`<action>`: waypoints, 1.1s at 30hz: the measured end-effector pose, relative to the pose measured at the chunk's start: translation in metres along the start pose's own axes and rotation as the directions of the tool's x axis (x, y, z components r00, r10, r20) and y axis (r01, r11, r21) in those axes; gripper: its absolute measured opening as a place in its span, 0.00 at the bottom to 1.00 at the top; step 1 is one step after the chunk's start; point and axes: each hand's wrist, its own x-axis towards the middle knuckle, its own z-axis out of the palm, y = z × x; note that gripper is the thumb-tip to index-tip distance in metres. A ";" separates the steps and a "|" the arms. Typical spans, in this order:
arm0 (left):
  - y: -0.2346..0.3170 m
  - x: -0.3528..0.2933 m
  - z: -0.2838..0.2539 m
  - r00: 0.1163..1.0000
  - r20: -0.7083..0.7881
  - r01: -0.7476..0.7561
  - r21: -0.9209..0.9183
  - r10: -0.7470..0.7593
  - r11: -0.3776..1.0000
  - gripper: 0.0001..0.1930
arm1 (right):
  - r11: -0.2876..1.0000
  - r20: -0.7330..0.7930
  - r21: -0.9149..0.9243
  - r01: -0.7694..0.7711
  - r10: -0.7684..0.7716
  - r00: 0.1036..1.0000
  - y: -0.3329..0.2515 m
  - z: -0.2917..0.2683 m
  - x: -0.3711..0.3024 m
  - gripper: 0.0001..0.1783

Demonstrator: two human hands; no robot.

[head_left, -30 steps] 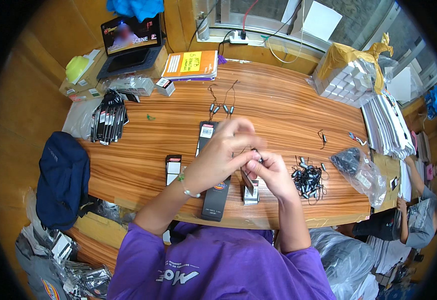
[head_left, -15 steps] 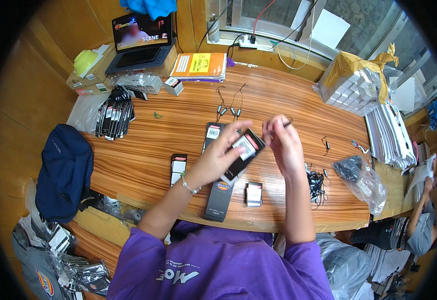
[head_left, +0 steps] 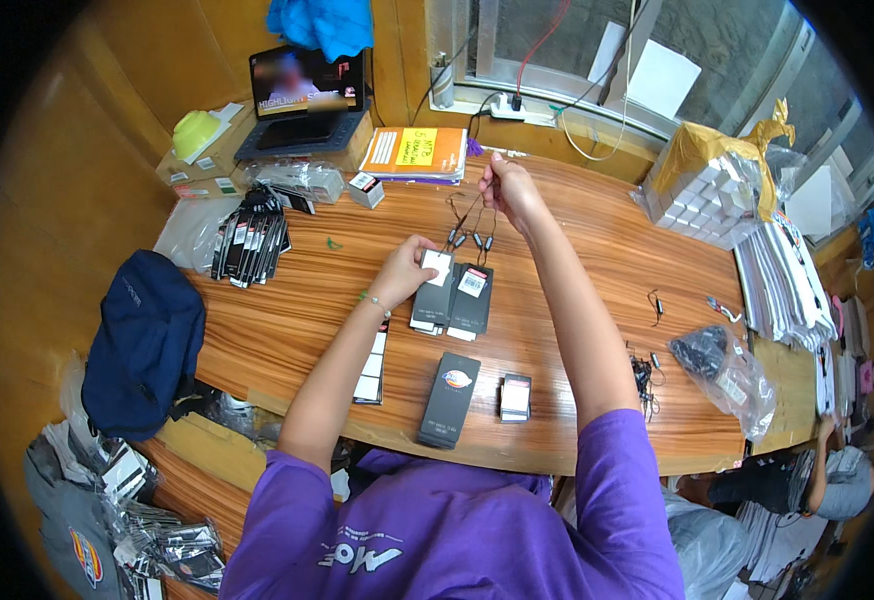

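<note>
Bright, fairly even exposure. Pale sheen on glossy desk (head_left: 597,240); glints on clear plastic bag (head_left: 742,388). Laptop screen (head_left: 307,85) lit, partly blurred. Left fingers (head_left: 425,273), right fingers (head_left: 491,184) legible. Fisheye: straight edges bowed, black rim, far-right periphery soft.

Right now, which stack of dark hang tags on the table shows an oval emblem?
The long grey stack immediately left of the short, white-labelled stack. Only it shows an oval; the tags at the left hand show white labels.

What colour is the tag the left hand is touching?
Dark grey: the tag at the left hand has a white label. Best seen in the head view.
</note>
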 end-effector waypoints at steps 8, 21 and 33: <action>-0.004 0.007 0.010 0.991 0.007 -0.127 0.410 0.136 0.903 0.22 | 0.989 -0.003 -0.147 -0.028 0.028 1.000 0.018 -0.003 0.038 0.17; 0.035 -0.097 -0.023 0.921 -0.249 -0.250 0.216 0.301 0.944 0.25 | 0.938 -0.089 -0.245 -0.246 0.231 0.969 0.059 -0.009 0.081 0.08; 0.027 -0.158 -0.038 0.927 -0.238 -0.230 0.253 0.291 0.940 0.16 | 0.960 -0.006 -0.274 0.059 -0.063 0.998 0.007 -0.032 0.009 0.25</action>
